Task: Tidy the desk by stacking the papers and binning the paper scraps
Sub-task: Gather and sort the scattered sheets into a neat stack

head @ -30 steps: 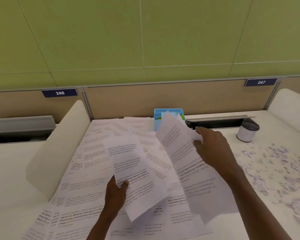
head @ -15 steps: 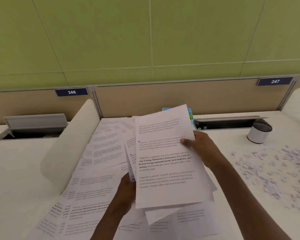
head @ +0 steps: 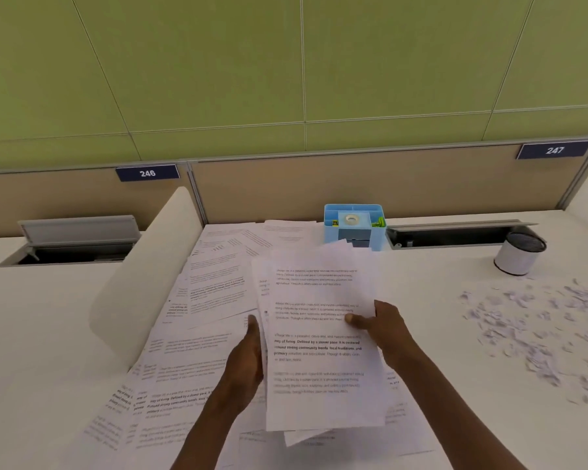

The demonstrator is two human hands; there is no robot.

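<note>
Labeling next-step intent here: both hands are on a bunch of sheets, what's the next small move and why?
Probably tap the held sheets square between the left hand and right hand. Their top and bottom edges are fanned unevenly, and many loose papers on the desk remain to be added.

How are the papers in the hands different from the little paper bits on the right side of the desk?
The held papers are whole printed sheets; the paper scraps are tiny torn bits. The held papers are gathered in one bundle, gripped by the left hand and right hand; the paper scraps lie scattered loose on the desk. Both are white paper.
</note>
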